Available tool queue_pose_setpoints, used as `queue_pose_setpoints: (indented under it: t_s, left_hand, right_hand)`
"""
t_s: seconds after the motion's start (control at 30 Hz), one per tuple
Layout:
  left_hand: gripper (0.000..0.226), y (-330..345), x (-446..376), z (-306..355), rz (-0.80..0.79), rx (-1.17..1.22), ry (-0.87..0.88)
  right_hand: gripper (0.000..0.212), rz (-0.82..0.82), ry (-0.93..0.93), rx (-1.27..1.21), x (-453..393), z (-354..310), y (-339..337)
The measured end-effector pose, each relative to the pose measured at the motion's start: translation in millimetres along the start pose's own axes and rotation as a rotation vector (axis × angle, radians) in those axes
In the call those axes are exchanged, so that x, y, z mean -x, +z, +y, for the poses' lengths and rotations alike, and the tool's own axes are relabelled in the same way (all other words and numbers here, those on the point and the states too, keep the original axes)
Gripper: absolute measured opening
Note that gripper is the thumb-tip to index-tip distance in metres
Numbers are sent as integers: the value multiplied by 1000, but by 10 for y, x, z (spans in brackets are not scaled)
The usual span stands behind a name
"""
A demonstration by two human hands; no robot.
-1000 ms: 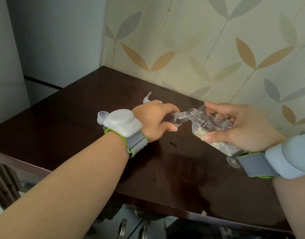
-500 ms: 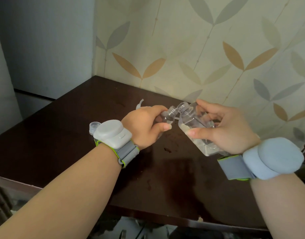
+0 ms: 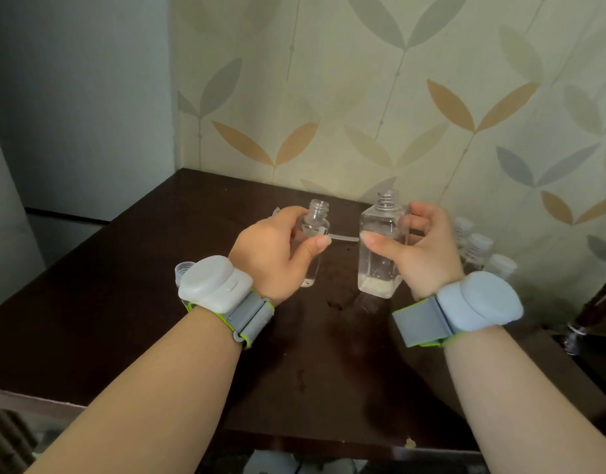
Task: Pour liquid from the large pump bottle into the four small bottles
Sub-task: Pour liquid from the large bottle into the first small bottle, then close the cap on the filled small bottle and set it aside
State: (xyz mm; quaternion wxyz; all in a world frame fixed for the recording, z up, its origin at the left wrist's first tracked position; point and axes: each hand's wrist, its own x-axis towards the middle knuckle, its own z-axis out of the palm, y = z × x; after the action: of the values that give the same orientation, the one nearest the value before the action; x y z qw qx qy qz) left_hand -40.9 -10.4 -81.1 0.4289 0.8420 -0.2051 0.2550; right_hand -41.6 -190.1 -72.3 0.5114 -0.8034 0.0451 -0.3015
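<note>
My left hand (image 3: 277, 248) grips a small clear round bottle (image 3: 313, 234), upright and uncapped, with liquid up to near its shoulder. My right hand (image 3: 421, 249) grips the large clear square bottle (image 3: 380, 248), also upright, pump removed, a little liquid at its bottom. Both bottles are held just above the dark wooden table (image 3: 123, 302), a hand's width apart. Three capped small bottles (image 3: 479, 251) stand behind my right wrist by the wall. The pump head with its tube (image 3: 344, 238) lies on the table behind the two held bottles, mostly hidden.
A loose clear cap (image 3: 182, 269) lies on the table left of my left wrist. Wet spots (image 3: 336, 304) mark the tabletop below the bottles. Patterned wallpaper bounds the table at the back and right. A dark object (image 3: 592, 313) stands at the right edge.
The large bottle was tilted with its neck at the small bottle's mouth; now both are upright and apart. The camera has tilted up, showing the capped bottles at the right.
</note>
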Motion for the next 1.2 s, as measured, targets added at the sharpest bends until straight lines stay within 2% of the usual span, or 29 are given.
queue_pose_setpoints:
  t_s: [0.2, 0.53, 0.7, 0.87, 1.03, 1.2]
  left_hand:
    - [37, 24, -7, -12, -10, 6, 9]
    - [31, 61, -15, -61, -69, 30, 54]
    - [50, 18, 5, -29, -54, 69, 54]
    - [46, 16, 27, -1, -57, 59, 75]
    - [28, 32, 29, -24, -52, 39, 56]
    - [30, 21, 15, -47, -33, 52, 16]
  right_hand:
    - [73, 69, 20, -56, 14, 105, 78]
    - [69, 75, -21, -52, 43, 150, 82]
    - [73, 64, -46, -35, 89, 166, 76]
    - [74, 68, -66, -30, 107, 157, 73]
    - [75, 71, -83, -18, 102, 157, 67]
    - [79, 76, -61, -30, 110, 133, 48]
